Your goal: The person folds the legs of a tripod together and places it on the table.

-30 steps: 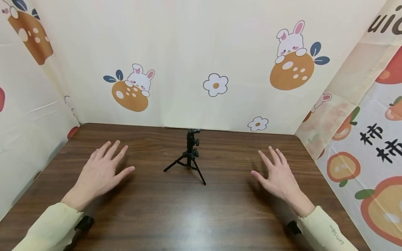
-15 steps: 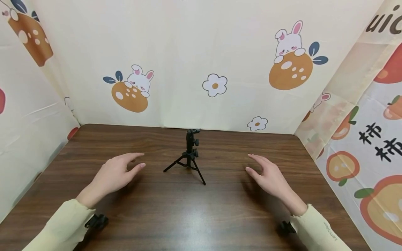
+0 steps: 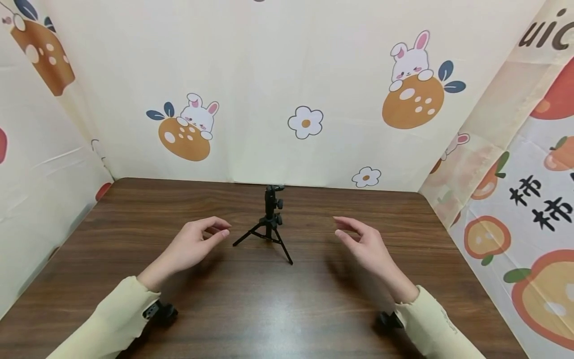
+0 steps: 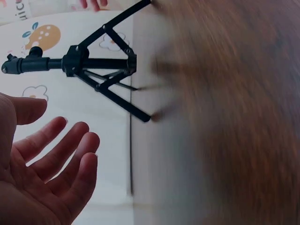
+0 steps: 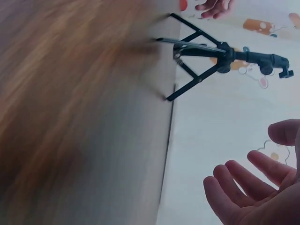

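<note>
A small black tripod (image 3: 270,219) stands upright on the brown wooden table, its three legs spread. Two knobs show on its right side in the head view. My left hand (image 3: 193,244) hovers just left of it, fingers gently bent, thumb apart from them, with nothing in the grasp. On the other side my right hand (image 3: 365,247) is held over the table, a wider distance off, also relaxed and holding nothing. Both wrist views show the tripod (image 4: 98,63) sideways, beyond loosely curved fingers (image 5: 243,180).
The wood-grain table (image 3: 278,309) reaches back to a pale cloth backdrop (image 3: 251,75) printed with rabbits, fruit and flowers. Another printed cloth (image 3: 538,239) hangs along the right side, and a white one (image 3: 45,174) along the left.
Both hands have moved inward toward the tripod from either side, turning from palms down with spread fingers to palms facing each other. The tripod has stayed in place.
</note>
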### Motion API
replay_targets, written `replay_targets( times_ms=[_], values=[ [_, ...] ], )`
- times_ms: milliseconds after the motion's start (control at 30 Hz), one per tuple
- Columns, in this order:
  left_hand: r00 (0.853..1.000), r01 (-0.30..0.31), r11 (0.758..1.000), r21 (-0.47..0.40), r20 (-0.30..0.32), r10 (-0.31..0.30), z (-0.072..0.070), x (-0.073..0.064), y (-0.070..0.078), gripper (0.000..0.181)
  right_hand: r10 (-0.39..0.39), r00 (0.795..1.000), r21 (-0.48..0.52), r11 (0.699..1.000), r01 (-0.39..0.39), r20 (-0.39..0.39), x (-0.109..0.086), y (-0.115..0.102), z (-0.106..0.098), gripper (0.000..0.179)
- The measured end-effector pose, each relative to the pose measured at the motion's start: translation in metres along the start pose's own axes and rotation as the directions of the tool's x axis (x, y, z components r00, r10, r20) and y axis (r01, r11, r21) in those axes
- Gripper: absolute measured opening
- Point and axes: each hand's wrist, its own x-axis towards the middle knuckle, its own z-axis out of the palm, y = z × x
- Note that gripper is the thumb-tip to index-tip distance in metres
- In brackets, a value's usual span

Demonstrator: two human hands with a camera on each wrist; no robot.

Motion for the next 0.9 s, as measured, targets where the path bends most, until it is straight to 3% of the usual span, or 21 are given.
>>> replay_targets(
  times_ms=[367,500,900],
  values=[
    [1.000,-0.001,0.992,-0.129,0.021,0.004,0.020,0.018,0.004,0.021,-0.059,0.997,0.197,0.979,0.049,0.044,0.015,-0.020,0.023,0.034],
    [1.000,-0.011,0.988,-0.157,0.023,0.015,0.028,0.025,0.007,0.020,-0.082,0.995,0.219,0.973,0.068,0.057,0.021,-0.028,0.031,0.033],
    [1.000,-0.016,0.992,-0.123,0.005,0.017,0.047,0.039,0.012,0.013,-0.178,0.983,0.260,0.952,0.163,0.034,0.043,-0.062,0.054,0.033]
  ],
)
